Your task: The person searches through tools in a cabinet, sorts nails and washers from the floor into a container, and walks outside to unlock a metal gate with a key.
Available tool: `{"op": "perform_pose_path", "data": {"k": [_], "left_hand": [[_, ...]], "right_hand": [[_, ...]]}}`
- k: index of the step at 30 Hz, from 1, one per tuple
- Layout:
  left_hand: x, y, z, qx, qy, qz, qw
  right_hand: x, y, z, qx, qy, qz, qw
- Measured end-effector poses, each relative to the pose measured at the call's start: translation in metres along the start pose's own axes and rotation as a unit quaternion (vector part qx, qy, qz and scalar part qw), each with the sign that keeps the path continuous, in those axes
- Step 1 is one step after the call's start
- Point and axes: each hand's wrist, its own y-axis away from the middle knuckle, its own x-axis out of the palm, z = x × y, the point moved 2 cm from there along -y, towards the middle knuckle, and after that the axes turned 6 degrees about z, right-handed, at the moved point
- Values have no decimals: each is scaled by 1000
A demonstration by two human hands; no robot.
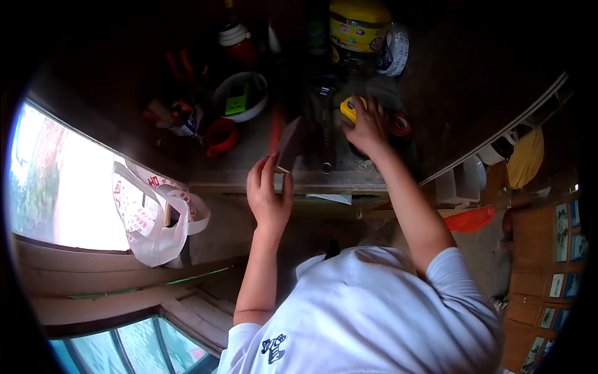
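Observation:
My left hand (270,190) is closed on the near end of a dark flat object (290,144) at the front edge of the worktop (237,176). Farther right, my right hand (366,126) reaches over the surface, its fingers on and beside a yellow tape measure (349,108); whether they grip it is unclear. Between the hands lies a long dark wrench (327,140). A roll of reddish tape (400,123) is just right of my right hand.
A white bowl (258,107) holding a green device (237,100), an orange-red cup (221,137) and a yellow-labelled tub (358,31) stand on the worktop. A white bag (156,240) hangs by the bright window at left.

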Motion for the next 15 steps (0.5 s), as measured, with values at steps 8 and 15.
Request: {"op": "perform_pose_path", "data": {"k": [8,15], "left_hand": [[6,-12,-17,33,0,38,999],[19,-27,-21,52,-10,67,996]], "right_hand": [[5,-21,-26,39,-6,-4,999],[-49,-28,0,-5,-83,-181,980]]}}
